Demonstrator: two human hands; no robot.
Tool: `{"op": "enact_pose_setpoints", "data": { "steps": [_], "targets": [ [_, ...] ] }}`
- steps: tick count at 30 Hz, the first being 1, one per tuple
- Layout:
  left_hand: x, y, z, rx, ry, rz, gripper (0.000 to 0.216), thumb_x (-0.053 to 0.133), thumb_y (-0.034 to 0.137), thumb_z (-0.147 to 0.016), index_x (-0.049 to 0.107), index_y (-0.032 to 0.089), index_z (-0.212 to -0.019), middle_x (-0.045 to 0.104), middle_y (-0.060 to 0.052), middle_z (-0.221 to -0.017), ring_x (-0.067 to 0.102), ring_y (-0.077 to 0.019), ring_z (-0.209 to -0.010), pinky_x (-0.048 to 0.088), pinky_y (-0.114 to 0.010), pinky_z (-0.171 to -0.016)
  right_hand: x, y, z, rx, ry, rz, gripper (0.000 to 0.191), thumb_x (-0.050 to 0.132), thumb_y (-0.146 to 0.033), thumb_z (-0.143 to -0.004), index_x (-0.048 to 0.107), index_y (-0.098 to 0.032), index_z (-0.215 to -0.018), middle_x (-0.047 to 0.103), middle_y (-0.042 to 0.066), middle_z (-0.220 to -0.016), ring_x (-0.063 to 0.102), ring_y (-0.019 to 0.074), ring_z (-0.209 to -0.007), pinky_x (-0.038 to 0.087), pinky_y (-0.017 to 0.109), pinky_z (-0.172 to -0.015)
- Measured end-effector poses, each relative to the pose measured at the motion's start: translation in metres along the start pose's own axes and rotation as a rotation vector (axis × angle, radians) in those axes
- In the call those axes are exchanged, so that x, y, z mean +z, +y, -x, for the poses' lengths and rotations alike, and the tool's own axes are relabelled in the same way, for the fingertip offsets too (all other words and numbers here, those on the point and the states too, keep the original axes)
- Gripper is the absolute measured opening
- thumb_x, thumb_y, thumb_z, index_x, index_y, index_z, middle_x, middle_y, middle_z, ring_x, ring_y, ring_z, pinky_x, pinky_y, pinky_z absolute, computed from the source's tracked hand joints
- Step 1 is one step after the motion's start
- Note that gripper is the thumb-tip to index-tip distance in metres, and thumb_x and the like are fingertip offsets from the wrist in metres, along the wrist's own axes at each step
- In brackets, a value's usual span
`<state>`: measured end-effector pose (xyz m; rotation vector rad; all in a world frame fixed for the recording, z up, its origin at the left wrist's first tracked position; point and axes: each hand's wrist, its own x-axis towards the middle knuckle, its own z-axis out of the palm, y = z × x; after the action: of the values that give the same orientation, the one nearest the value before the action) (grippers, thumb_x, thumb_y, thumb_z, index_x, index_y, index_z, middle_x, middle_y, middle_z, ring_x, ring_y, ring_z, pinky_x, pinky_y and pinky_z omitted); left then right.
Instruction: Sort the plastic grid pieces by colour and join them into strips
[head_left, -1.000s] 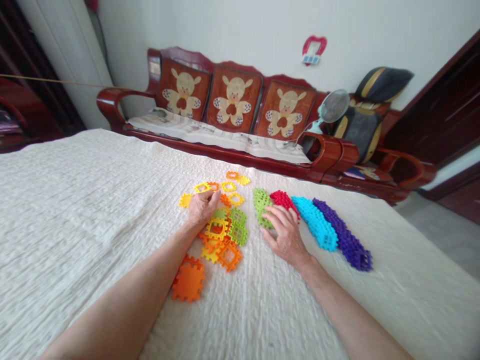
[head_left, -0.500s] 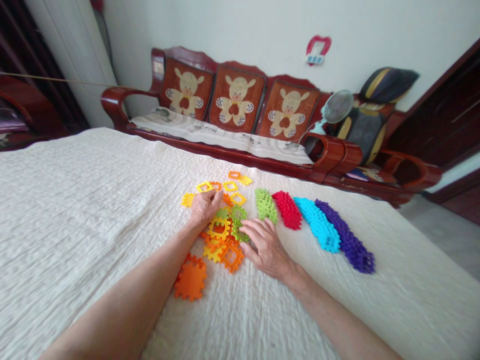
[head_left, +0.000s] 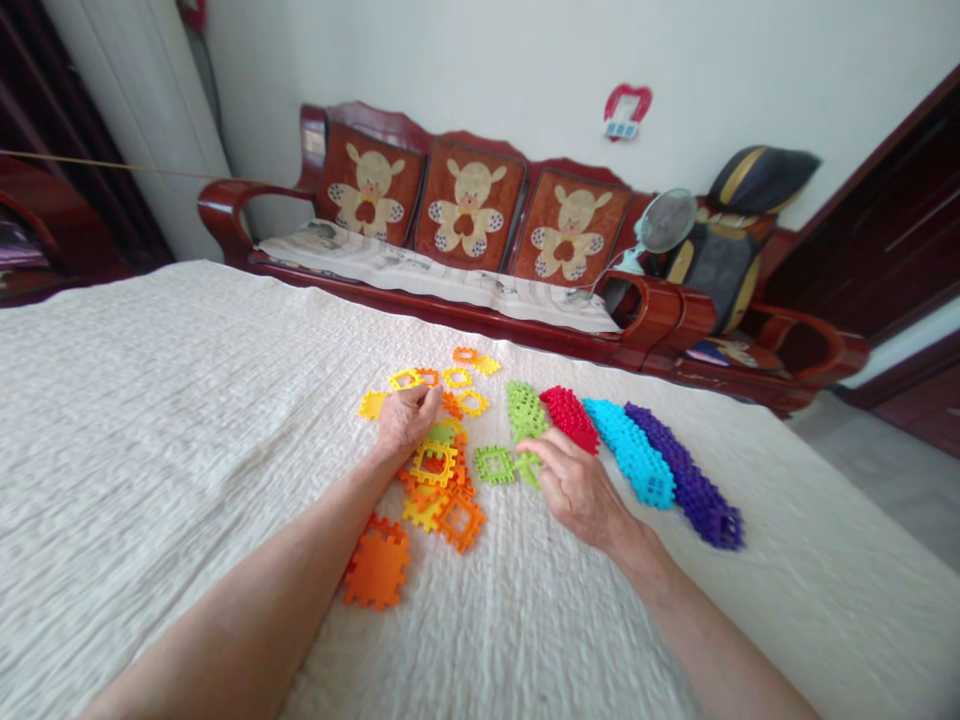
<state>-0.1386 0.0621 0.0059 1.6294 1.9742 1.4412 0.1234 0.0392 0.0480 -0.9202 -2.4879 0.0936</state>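
toothy green plastic pinched by right fingers, left fingers curled, grip unclear, nubby cloth, wooden sofa at 12 o'clock

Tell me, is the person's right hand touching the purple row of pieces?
Apart: in the head view, the light blue row and some white cloth lie between the right hand and the purple row.

Soft, even light, faint shadows, glare on the sofa — stretched wide-angle edges, slight overall blur
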Motion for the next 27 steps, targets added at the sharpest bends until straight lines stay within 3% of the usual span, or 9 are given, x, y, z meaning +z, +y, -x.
{"op": "enact_pose_setpoints", "data": {
  "steps": [4,6,10,12,18,27],
  "targets": [
    [0.000,0.000,0.000,-0.001,0.001,0.003,0.045,0.042,0.047,-0.082,0.030,0.019,-0.049,0.024,0.004,-0.049,0.029,-0.0073,-0.045,0.022,-0.023,-0.046,-0.007,0.000,0.000,-0.001,-0.213,0.056,0.036,0.039,-0.004,-0.076,0.067,-0.022,-0.091,0.061,0.001,-0.080,0.058,0.0147,-0.072,0.045,0.026,-0.067],
    [0.001,0.000,0.000,-0.001,0.001,0.007,0.045,0.042,0.047,-0.081,0.031,0.019,-0.049,0.025,0.004,-0.049,0.029,-0.0074,-0.045,0.022,-0.023,-0.046,-0.006,-0.001,0.001,-0.017,-0.264,0.051,0.037,0.040,-0.004,-0.075,0.066,-0.022,-0.095,0.062,0.002,-0.083,0.059,0.0147,-0.076,0.046,0.026,-0.070],
    [0.001,0.000,0.000,-0.007,0.001,0.016,0.043,0.043,0.046,-0.081,0.031,0.019,-0.049,0.025,0.004,-0.049,0.029,-0.0079,-0.045,0.022,-0.024,-0.046,-0.002,-0.004,0.005,-0.010,-0.227,0.033,0.043,0.052,-0.016,-0.078,0.054,-0.019,-0.121,0.058,0.008,-0.111,0.057,0.0202,-0.103,0.047,0.033,-0.087],
    [0.001,0.000,0.000,-0.008,-0.003,0.019,0.043,0.043,0.045,-0.082,0.031,0.019,-0.050,0.025,0.004,-0.049,0.030,-0.0081,-0.045,0.022,-0.024,-0.046,-0.002,-0.003,0.008,0.029,-0.220,0.047,0.049,0.058,-0.023,-0.077,0.050,-0.018,-0.125,0.056,0.010,-0.116,0.055,0.0229,-0.107,0.047,0.036,-0.090],
    [0.001,-0.001,0.000,0.022,-0.007,0.016,0.044,0.042,0.046,-0.083,0.030,0.019,-0.050,0.025,0.004,-0.050,0.031,-0.0075,-0.046,0.022,-0.024,-0.047,0.000,0.004,0.015,-0.024,-0.256,0.001,0.033,0.058,-0.017,-0.077,0.056,-0.021,-0.110,0.058,0.008,-0.104,0.057,0.0210,-0.099,0.049,0.035,-0.087],
    [0.000,0.001,0.000,0.006,-0.002,0.007,0.044,0.042,0.046,-0.082,0.031,0.018,-0.049,0.025,0.004,-0.050,0.031,-0.0075,-0.046,0.021,-0.023,-0.047,-0.004,0.009,0.014,-0.001,-0.258,-0.028,0.036,0.060,-0.014,-0.073,0.056,-0.022,-0.108,0.058,0.007,-0.106,0.058,0.0210,-0.100,0.049,0.035,-0.087]
  ]
}}
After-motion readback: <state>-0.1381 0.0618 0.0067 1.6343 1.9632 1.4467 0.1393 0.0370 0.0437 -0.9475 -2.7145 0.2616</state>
